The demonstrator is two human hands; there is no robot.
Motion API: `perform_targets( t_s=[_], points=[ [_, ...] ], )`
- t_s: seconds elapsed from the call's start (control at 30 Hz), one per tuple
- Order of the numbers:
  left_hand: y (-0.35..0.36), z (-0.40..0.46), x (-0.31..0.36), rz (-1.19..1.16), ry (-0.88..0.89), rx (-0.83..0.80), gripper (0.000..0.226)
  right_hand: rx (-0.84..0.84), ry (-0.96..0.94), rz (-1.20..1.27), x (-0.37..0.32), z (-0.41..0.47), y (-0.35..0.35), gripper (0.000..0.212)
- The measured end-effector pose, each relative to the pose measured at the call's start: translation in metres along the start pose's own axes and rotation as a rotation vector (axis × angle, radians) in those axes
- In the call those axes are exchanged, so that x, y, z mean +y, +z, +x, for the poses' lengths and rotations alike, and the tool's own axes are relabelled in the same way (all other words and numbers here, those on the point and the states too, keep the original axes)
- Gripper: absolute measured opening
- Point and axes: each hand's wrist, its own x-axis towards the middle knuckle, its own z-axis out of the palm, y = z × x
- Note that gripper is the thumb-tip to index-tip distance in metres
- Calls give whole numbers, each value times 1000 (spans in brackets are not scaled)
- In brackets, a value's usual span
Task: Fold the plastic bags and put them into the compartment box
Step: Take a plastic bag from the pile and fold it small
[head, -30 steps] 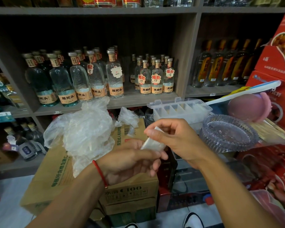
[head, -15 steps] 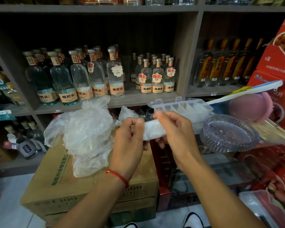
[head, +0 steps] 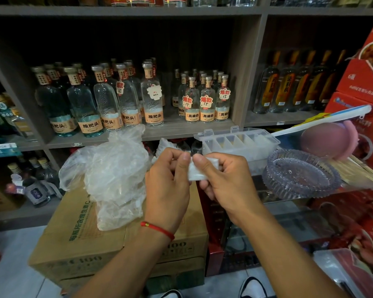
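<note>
1. Broadly, a grey shelf unit [head: 249, 67] fills the background, its bays lined with rows of clear liquor bottles [head: 152, 100] bearing orange labels and, further right, amber-labelled ones [head: 286, 87].
2. Below it, a brown cardboard carton [head: 78, 239] stands on the floor, stacked on another carton.
3. On top of that carton lies a loose heap of crumpled clear plastic bags [head: 114, 175], just left of the person's hands.
4. To the right, a clear glass dish [head: 299, 175] sits on a glass desk [head: 289, 214], with a pink round object [head: 329, 140] behind it.
5. Behind the hands, the translucent compartment box [head: 237, 140] stands open just beside the dish, its row of narrow compartments facing up; something pale seems to lie in the rightmost ones, though that is hard to tell.
6. Both hands are raised in front of the box, thumbs nearly touching.
7. The left hand [head: 168, 186], a red string at its wrist, pinches the left end of a folded plastic bag [head: 199, 172].
8. The right hand [head: 226, 181] curls round the same small white strip, thumb on top and fingers beneath.
</note>
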Motion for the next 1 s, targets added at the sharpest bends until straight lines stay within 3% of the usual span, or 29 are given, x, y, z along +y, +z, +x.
perform_targets(
  t_s=[0.13,0.27,0.47,0.6,0.67,0.77,0.9,1.0],
  points=[
    [-1,-1,2,60,43,13,19,-37,5,11,-2,-1,-1,21],
    [-4,-2,4,145,123,36,19,-95,42,10,-4,-1,-11,37],
    [-6,-1,5,160,134,41,18,-16,-64,-123,-2,1,-17,32],
    [-7,-1,0,234,200,50,22,-105,44,-71,-3,1,-19,56],
    [-7,-2,-2,254,202,16,20,-175,66,-68,-1,1,-17,41],
    [-7,-1,-4,67,55,-78,27,-149,-1,-76,5,1,-14,8],
    [-9,2,-5,-275,-250,-316,50,-65,-78,-154,7,5,-19,9],
    [-7,1,-9,-279,-279,-273,26,-65,-65,-173,6,6,-23,10]
  ],
)
